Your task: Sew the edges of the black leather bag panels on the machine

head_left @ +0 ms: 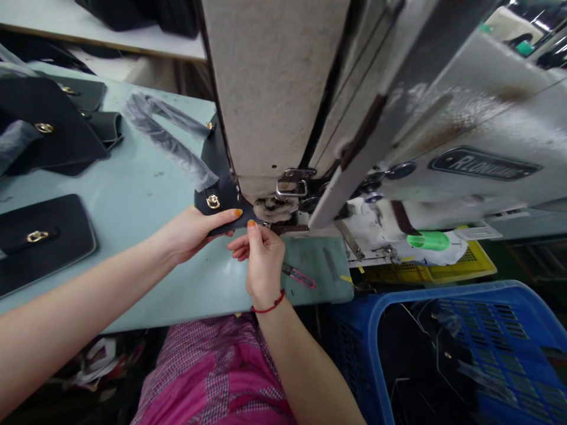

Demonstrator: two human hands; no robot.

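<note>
While a black leather bag flap [225, 203] with a shiny gold clasp [213, 201] lies at the foot of a big grey sewing machine [270, 88], it is clamped by the left hand [192, 233] and pinched by the right hand [261, 260].

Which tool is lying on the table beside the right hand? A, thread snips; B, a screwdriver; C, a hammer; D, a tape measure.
A: thread snips with a pink grip lie on the pale green table, just beside the right hand.
</note>
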